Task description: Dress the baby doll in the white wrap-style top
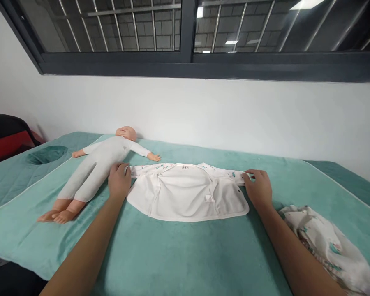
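A white baby shirt (185, 193) lies spread open, inside up, on the green bed cover (185, 250), its patterned sleeves stretched out to both sides. My left hand (119, 181) pinches the end of the left-side sleeve. At the opposite end, my right hand (259, 187) grips the other cuff between thumb and fingers. Close to my left hand, a baby doll (106, 156) in a white bodysuit lies on its back, arms out, with its head toward the wall and its bare feet toward me.
Crumpled patterned baby clothing (329, 246) lies at the lower right beside my right forearm. The bed has a face hole (47, 155) at the left. Behind it stand a white wall (218, 115) and a barred window (185, 61). A black-and-red object (9, 139) is at the far left.
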{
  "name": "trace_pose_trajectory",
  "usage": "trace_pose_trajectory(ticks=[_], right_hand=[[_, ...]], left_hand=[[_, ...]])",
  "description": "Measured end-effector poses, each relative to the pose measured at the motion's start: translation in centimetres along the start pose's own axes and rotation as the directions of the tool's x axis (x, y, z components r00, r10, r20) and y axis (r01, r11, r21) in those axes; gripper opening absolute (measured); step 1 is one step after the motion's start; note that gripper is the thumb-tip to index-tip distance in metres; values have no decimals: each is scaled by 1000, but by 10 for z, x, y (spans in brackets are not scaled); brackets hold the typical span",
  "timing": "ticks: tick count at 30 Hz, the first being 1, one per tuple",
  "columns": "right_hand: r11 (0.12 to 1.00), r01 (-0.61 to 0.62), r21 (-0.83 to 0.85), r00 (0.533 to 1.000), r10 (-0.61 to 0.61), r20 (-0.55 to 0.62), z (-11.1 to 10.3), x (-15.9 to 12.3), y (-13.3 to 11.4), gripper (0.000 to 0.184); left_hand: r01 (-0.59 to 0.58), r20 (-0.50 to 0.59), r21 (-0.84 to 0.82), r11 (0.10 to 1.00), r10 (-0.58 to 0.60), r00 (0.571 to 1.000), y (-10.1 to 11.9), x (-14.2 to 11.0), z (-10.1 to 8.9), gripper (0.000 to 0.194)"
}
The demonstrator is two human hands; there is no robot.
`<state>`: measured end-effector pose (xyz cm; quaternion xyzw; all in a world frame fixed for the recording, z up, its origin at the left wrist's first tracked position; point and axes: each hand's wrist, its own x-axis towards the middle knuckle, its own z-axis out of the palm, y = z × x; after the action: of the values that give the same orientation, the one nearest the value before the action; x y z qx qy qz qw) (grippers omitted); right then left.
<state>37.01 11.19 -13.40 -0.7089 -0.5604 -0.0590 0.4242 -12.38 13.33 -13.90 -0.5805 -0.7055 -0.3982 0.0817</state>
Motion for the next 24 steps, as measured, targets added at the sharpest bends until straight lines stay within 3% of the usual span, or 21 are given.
trace_pose_trajectory(ticks=[3,4,6,7,9,11,12,13,17,21,24], right_hand=[[983,150,105,966,-169,198,-16,-32,-30,24],[966,204,159,918,-245,310,-21,-45,-40,23],[909,342,237,759,-416,500,-33,-72,-59,21],[874,410,260,683,-483,548,-38,-84,-67,20],[824,500,268,600,-552,579,-46,-103,-78,22],[801,545,249,580,-574,577,-50,-112,-84,20],[793,562,237,576,-580,575,-50,-114,-85,17],[782,583,223,570,-588,573,-50,-115,-86,15],[737,658,157,570,-623,536,-45,-115,-86,19],[737,664,127,595,-623,508,-48,-119,-84,20],[728,669,149,582,-638,504,-53,-120,-85,22]], left_hand=[[-171,-91,-49,984,166,982,11,-20,-11,24],[-249,-88,-73,966,242,966,16,-30,-16,23],[-391,-8,-134,911,393,919,28,-55,-30,20],[-458,73,-179,871,476,876,35,-68,-37,19],[-561,235,-287,776,625,745,49,-91,-51,22],[-592,353,-368,717,697,625,61,-107,-61,28],[-593,387,-383,708,706,593,66,-113,-64,31],[-589,406,-381,712,702,586,69,-116,-65,33],[-592,396,-318,740,671,627,68,-120,-61,29],[-642,355,-277,715,697,623,61,-121,-60,20],[-652,338,-248,717,694,635,60,-123,-63,21]])
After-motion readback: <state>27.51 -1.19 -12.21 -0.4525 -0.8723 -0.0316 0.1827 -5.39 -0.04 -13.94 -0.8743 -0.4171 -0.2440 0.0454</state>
